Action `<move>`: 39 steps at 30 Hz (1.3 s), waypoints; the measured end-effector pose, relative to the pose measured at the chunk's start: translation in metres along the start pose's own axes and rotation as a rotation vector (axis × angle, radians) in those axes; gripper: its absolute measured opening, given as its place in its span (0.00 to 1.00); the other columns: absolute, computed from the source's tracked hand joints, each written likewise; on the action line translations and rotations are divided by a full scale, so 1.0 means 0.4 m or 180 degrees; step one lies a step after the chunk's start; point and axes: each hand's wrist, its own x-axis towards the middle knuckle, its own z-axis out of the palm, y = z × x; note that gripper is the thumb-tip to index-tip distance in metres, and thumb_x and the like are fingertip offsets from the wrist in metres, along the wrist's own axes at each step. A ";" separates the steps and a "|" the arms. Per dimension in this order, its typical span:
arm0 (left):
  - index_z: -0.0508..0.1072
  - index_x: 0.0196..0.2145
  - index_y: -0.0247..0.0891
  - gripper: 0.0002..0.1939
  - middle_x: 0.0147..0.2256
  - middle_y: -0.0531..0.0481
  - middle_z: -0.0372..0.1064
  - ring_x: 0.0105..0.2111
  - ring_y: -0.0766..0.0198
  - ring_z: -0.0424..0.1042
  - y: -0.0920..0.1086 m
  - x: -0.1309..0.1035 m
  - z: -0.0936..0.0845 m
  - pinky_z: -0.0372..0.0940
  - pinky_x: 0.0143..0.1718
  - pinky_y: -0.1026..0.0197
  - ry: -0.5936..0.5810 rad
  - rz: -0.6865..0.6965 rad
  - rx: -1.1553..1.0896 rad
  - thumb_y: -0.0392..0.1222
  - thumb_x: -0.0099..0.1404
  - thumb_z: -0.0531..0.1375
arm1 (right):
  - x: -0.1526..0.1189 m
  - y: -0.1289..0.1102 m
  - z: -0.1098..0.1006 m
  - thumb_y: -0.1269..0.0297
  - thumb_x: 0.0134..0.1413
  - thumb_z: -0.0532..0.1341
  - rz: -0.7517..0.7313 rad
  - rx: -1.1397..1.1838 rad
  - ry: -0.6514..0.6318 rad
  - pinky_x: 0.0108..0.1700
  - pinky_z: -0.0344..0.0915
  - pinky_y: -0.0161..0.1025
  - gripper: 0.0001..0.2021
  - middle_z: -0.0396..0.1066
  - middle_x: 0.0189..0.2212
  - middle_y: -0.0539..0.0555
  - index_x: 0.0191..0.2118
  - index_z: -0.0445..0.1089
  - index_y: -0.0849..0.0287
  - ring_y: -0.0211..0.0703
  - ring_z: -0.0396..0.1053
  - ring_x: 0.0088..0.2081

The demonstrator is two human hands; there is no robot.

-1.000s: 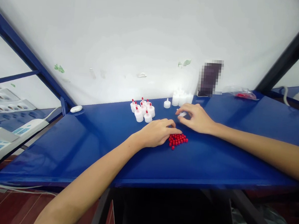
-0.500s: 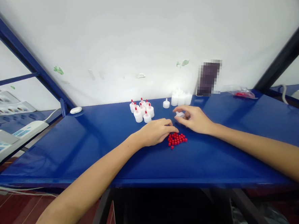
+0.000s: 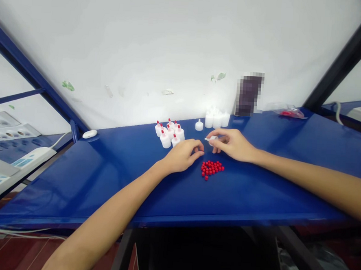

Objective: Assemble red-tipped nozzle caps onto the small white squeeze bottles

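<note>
Table (image 3: 119, 176), deep blue; loose caps (image 3: 212, 168), bright red; bottles (image 3: 165, 140), white with red tips (image 3: 162, 132); held bottle (image 3: 213, 140), plain white. Wall (image 3: 127, 46), off-white with green patches (image 3: 68, 86); power strip (image 3: 34, 155), white with pale blue panels (image 3: 22, 161). Floor tiles (image 3: 14, 253), dark red, pale-lined; plastic bag (image 3: 288, 112), clear, showing red.

Tabletop (image 3: 112, 157): smooth, glossy blue, with streaky reflections.
Frame bars (image 3: 58, 99): painted metal by look, sleek blue.
Red caps (image 3: 212, 168): small plastic pieces, smooth.
White spouted pieces (image 3: 165, 140): smooth plastic, softly matt.
Wall (image 3: 127, 46): pale, mostly matt, with scuffed, flaking patches.
Bag (image 3: 297, 113): thin, clear, crinkled plastic.
</note>
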 end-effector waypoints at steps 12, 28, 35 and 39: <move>0.67 0.39 0.36 0.11 0.29 0.54 0.68 0.23 0.72 0.64 -0.014 0.016 0.013 0.60 0.28 0.67 0.0450 -0.0895 -0.2213 0.47 0.70 0.57 | -0.023 -0.031 0.014 0.59 0.54 0.66 -0.1082 -0.0354 0.0015 0.37 0.72 0.41 0.11 0.75 0.33 0.52 0.40 0.68 0.56 0.43 0.74 0.32; 0.61 0.57 0.39 0.24 0.40 0.48 0.68 0.28 0.68 0.65 0.016 -0.005 0.015 0.64 0.32 0.61 0.0512 -0.0286 -0.0755 0.48 0.67 0.60 | -0.007 -0.046 0.034 0.54 0.47 0.72 -0.0130 0.0900 0.0132 0.47 0.75 0.50 0.19 0.78 0.36 0.54 0.38 0.64 0.55 0.50 0.78 0.41; 0.60 0.51 0.35 0.14 0.43 0.41 0.67 0.38 0.58 0.68 0.002 0.003 -0.004 0.65 0.41 0.54 0.0999 0.0157 0.0292 0.43 0.71 0.51 | -0.021 -0.060 0.037 0.53 0.57 0.66 -0.0258 0.1112 -0.0136 0.52 0.72 0.51 0.15 0.77 0.44 0.56 0.45 0.68 0.54 0.50 0.77 0.47; 0.58 0.45 0.37 0.09 0.38 0.44 0.66 0.37 0.57 0.67 -0.018 -0.006 -0.067 0.64 0.39 0.54 0.1432 0.0064 0.0597 0.44 0.71 0.47 | -0.027 -0.050 0.034 0.54 0.63 0.61 -0.0273 0.1023 -0.0280 0.48 0.73 0.49 0.13 0.75 0.48 0.57 0.49 0.68 0.53 0.49 0.76 0.45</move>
